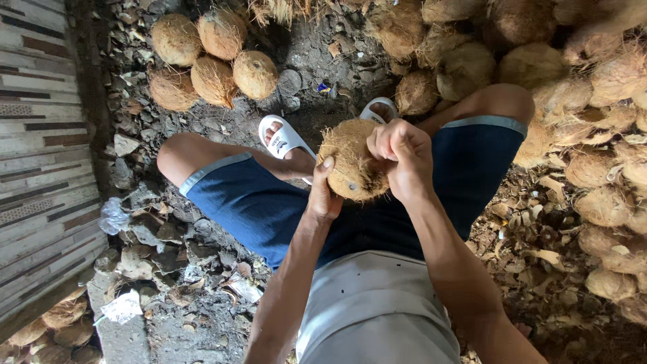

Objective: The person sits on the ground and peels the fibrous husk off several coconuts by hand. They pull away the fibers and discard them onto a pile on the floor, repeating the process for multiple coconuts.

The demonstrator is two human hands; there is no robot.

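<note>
Honestly, my left hand (325,195) cups the coconut (352,160) while right-hand fingers (397,143) clamp its husk; fibres tearing suddenly could drop it.

An outdoor coconut-husking yard: husked coconuts (214,61) are lying grouped on bare dirt ground (310,47), a large heap of coconuts (593,101) is rising along the right edge, and husk scraps (539,249) are littering the ground beside a tiled wall (40,155).

We get soft, even daylight from above, no glare, only mild shadow beneath the legs; the centre is sharp, while the edges bend and smear slightly with wide-angle distortion.
</note>
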